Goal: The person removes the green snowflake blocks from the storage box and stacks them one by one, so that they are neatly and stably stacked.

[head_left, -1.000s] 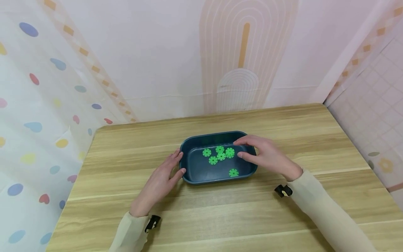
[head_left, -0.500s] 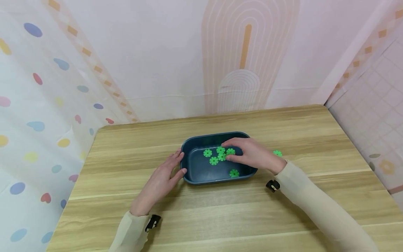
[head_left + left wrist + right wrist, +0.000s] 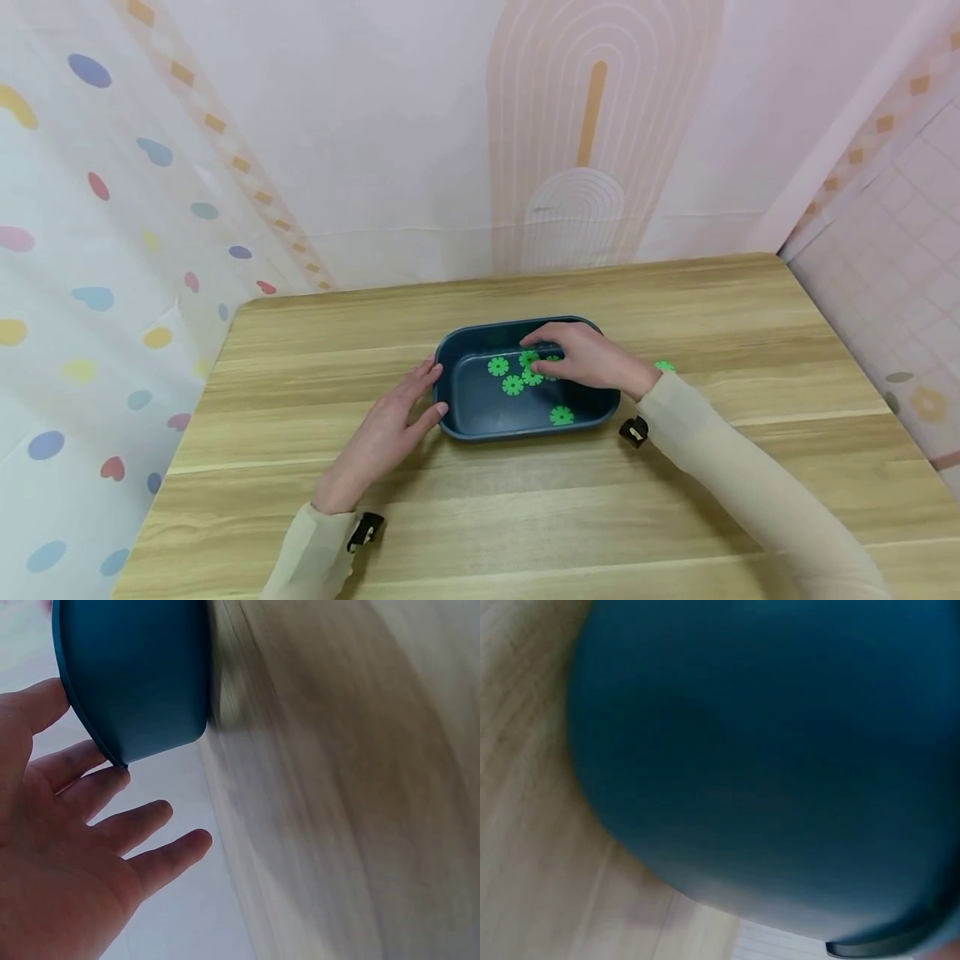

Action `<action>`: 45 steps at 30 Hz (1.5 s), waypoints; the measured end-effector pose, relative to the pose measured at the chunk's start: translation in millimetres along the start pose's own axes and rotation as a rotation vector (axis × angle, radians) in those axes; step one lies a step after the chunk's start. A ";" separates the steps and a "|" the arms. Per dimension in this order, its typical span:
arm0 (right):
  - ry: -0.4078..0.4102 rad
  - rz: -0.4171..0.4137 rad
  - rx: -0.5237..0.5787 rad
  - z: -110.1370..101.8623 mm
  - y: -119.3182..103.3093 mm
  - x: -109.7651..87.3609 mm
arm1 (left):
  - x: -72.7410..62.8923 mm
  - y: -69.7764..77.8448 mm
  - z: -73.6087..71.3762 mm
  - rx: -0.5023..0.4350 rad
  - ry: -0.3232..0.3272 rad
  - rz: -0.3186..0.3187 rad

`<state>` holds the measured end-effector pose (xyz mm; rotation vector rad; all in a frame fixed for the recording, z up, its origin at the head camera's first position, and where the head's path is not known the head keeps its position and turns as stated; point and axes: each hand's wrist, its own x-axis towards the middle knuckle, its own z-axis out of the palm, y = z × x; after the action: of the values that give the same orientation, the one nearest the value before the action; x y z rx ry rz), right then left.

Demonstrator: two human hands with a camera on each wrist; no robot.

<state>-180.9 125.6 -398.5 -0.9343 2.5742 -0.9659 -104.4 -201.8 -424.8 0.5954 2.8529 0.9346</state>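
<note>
A dark blue oblong plastic tub (image 3: 480, 412) stands on the table with several flat green notched discs (image 3: 513, 385) on its floor. My left hand (image 3: 390, 425) rests at the tub's left end, fingertips and thumb on the rim. In the left wrist view its fingers (image 3: 142, 825) are spread and fairly straight, with the last two free of the tub wall (image 3: 135, 675). My right hand (image 3: 581, 354) reaches over the right end, thumb and forefinger apart just above the clustered discs, partly covering them. The right wrist view is mostly blurred tub wall (image 3: 765, 765).
Another green disc (image 3: 664, 366) lies on the wooden table (image 3: 480, 517) to the right of the tub, partly behind the right wrist. Patterned cloth (image 3: 375, 125) hangs behind the table and along both sides.
The right hand has moved left from the tub's right rim to over the clustered discs, uncovering the disc on the table. The left hand has stayed at the rim.
</note>
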 end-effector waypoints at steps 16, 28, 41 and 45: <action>-0.100 0.110 -0.020 7.0 8.8 14.9 | -0.6 1.7 -2.8 -0.010 -0.019 -0.017; -0.144 0.044 -0.059 14.6 9.5 17.0 | 0.8 1.4 -2.1 -0.014 -0.023 -0.027; -0.068 0.042 -0.055 18.9 12.3 19.1 | -0.6 1.6 -2.8 -0.020 -0.034 -0.043; -0.069 0.054 -0.070 19.5 12.4 19.5 | -0.9 0.9 -2.8 -0.016 -0.033 -0.037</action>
<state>-193.7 110.4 -421.2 -0.8947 2.5762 -0.8205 -103.8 -203.0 -422.1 0.5490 2.8143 0.9317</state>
